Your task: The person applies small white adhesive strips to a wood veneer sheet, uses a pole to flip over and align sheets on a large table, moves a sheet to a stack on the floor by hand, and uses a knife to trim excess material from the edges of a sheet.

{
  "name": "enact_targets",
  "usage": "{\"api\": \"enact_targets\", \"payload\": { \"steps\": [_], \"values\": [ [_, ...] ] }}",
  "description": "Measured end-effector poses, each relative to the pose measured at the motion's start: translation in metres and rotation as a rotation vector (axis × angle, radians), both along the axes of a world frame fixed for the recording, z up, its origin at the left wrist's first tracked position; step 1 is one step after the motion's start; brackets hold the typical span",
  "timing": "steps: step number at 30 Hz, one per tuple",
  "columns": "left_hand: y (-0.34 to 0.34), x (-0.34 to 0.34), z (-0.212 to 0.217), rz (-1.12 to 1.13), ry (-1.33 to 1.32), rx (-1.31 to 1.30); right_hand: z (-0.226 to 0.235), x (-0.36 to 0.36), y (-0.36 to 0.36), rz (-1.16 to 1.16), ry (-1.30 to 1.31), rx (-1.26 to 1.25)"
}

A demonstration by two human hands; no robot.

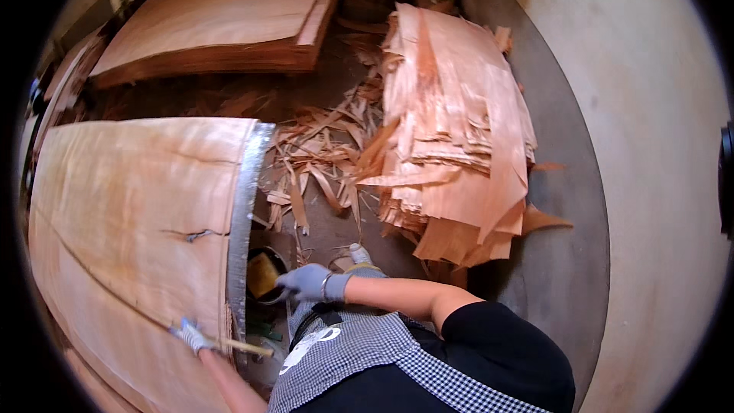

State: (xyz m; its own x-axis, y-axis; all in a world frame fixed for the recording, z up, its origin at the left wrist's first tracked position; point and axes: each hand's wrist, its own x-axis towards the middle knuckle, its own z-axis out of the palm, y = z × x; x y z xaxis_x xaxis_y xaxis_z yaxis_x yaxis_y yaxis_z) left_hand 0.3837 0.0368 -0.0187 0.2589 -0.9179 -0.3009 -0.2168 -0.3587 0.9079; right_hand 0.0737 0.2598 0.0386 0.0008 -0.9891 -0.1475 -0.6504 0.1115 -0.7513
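My left hand [191, 335], in a pale glove, is low over a wide wood veneer sheet [130, 206]. Its fingers look closed around a thin pale wood strip [248, 347], which sticks out on the thumb side. A long dark line crosses the sheet up to the fingertips. My right hand [312, 283], in a grey glove, is over the near rim of a dark round bucket [277, 255], fingers curled in. Beside its fingertips, within the bucket, is a yellowish block [263, 274]. Whether the right fingers grip anything is hidden.
A metal edge strip [248, 206] borders the sheet's right side. Loose veneer scraps [321, 153] litter the floor ahead. A ragged pile of veneer pieces [459, 130] stands on the right, near a pale wall [642, 145]. A neat veneer stack [214, 19] lies at the far left.
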Motion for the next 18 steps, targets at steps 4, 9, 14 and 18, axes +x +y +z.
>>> {"api": "enact_targets", "payload": {
  "steps": [4, 9, 14, 18],
  "values": [
    [0.005, 0.048, -0.019, -0.268, -0.977, -0.237, 0.008, -0.072, 0.069, -0.489, 0.023, 0.133],
    [0.071, -0.059, 0.02, -0.68, -1.314, -0.137, -0.016, -0.178, 0.2, -1.291, 0.136, 0.195],
    [0.075, -0.095, 0.025, -0.758, -1.432, 0.063, -0.103, -0.263, 0.392, -1.972, 0.089, 0.107],
    [0.081, -0.141, 0.036, -0.8, -1.481, -0.151, -0.089, -0.296, 0.434, -2.294, -0.365, -0.067]
  ]
}}
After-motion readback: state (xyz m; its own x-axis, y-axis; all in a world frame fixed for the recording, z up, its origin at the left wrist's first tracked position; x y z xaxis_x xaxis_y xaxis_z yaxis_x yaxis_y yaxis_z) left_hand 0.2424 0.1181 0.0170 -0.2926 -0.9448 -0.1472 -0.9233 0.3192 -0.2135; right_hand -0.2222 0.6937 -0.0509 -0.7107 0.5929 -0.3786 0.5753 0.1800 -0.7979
